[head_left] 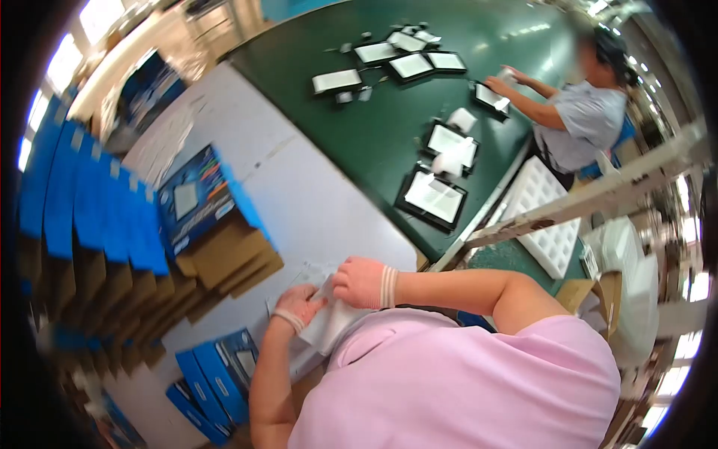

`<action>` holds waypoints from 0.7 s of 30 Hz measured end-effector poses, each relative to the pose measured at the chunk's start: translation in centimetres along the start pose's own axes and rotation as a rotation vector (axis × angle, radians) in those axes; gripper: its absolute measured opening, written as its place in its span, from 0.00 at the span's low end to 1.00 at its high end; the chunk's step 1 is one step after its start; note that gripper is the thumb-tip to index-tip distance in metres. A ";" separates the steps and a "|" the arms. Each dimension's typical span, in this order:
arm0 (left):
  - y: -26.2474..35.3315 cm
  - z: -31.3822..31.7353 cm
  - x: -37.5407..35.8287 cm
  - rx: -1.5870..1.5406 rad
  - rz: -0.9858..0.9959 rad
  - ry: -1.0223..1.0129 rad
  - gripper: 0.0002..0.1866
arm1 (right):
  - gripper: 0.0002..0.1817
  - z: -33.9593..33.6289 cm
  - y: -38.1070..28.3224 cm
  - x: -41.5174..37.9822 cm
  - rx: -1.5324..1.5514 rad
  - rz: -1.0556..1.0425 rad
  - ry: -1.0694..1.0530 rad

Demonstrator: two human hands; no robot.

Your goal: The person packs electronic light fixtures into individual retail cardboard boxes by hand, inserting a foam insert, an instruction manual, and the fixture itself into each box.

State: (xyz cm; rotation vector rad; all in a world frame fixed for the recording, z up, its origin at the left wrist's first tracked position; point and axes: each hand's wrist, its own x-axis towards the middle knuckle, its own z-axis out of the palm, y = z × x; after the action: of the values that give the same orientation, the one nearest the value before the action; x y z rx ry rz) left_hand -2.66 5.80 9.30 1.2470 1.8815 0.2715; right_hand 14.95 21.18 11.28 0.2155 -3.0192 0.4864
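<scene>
At the table edge by my body, both hands are on a white, flat-sided, folded packet (pixel 326 323); its kind does not show clearly. My left hand (pixel 299 305), in a thin glove with a striped cuff, grips its left side with the thumb toward the middle. My right hand (pixel 362 283), gloved likewise, is closed over its upper right part, fingers bent down. Left of my hands lie printed blue cartons with open brown flaps (pixel 224 254). Close to my left forearm stand several blue boxes (pixel 213 382).
A long row of open blue cartons (pixel 90 202) lines the left. On the green table (pixel 321 142) lie black-framed devices with white screens (pixel 434 198). Across it a co-worker (pixel 583 112) handles another device (pixel 491 99). A white foam tray (pixel 542 217) and a rail (pixel 583 194) are at right.
</scene>
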 end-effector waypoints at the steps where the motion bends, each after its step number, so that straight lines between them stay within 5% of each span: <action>1: -0.3 0.9 0.5 -0.066 -0.026 0.062 0.22 | 0.05 -0.1 0.9 -1.0 0.054 0.098 0.026; 3: -1.7 2.9 1.6 -0.212 -0.091 0.195 0.19 | 0.12 -1.8 4.0 -5.2 0.047 0.562 0.461; 5: -4.1 4.7 2.7 -0.604 -0.218 0.293 0.18 | 0.29 -0.9 8.5 -10.4 0.034 1.292 0.709; 6: -5.8 6.0 3.3 -0.803 -0.287 0.338 0.18 | 0.35 0.2 11.0 -14.0 -0.019 1.431 0.755; 8: -12.1 11.0 5.6 -0.516 -0.111 0.611 0.22 | 0.39 2.5 15.6 -19.0 0.321 1.891 0.917; 9: -13.5 11.8 6.8 -0.372 -0.016 0.748 0.25 | 0.41 2.8 16.3 -19.9 0.595 1.910 0.937; 11: -7.1 8.9 4.9 -0.243 -0.140 0.701 0.30 | 0.45 3.1 17.9 -21.0 1.152 1.871 0.946; 13: -1.5 6.1 2.7 -0.214 -0.224 0.626 0.31 | 0.45 6.3 20.9 -22.0 0.996 1.879 0.772; 16: -5.3 7.5 3.8 -0.257 -0.075 0.537 0.25 | 0.40 5.4 19.8 -20.2 0.862 1.793 0.701; 19: -6.7 8.3 5.7 -0.371 0.173 0.625 0.19 | 0.33 8.0 19.8 -17.0 0.885 1.685 1.078; 20: -6.4 7.7 5.7 -0.294 0.118 0.597 0.18 | 0.33 8.3 19.7 -16.1 1.068 1.581 1.248; 21: -3.8 5.6 4.7 -0.215 0.061 0.569 0.16 | 0.31 6.5 18.9 -14.5 0.938 1.596 1.224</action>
State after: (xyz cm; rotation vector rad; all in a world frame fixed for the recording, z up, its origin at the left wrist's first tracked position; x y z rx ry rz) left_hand -1.74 6.48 1.12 1.1554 2.2091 0.9160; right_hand 26.14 38.68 -2.08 -1.7062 -1.0355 1.2856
